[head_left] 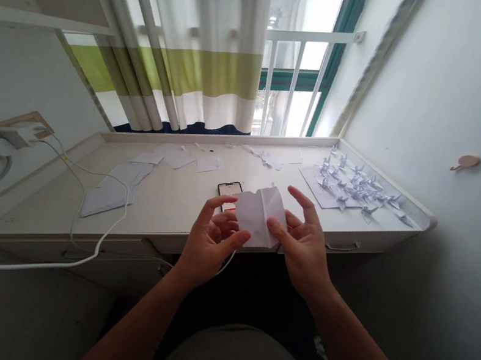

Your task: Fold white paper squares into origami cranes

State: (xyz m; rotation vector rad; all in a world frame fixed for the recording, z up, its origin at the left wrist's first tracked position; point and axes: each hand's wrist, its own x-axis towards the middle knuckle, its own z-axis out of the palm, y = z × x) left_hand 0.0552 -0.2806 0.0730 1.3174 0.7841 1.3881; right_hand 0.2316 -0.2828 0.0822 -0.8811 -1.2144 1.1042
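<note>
A small white sheet of paper (257, 217) with a raised crease down its right half is held up in front of the desk's front edge. My left hand (210, 240) grips its left side, thumb on the near face and fingers behind. On the right side, my right hand (306, 244) pinches the paper with the thumb near the crease, and its index finger stands away from the sheet. Partly hidden behind the paper and my left hand, a phone (229, 188) with a lit screen rests on the desk.
Several folded paper cranes (354, 184) stand at the desk's right end, some on a printed sheet (314, 184). White paper sheets (116, 186) and scraps (210, 163) lie on the left and middle of the desk (173, 193). A white cable (113, 232) hangs over the left front edge.
</note>
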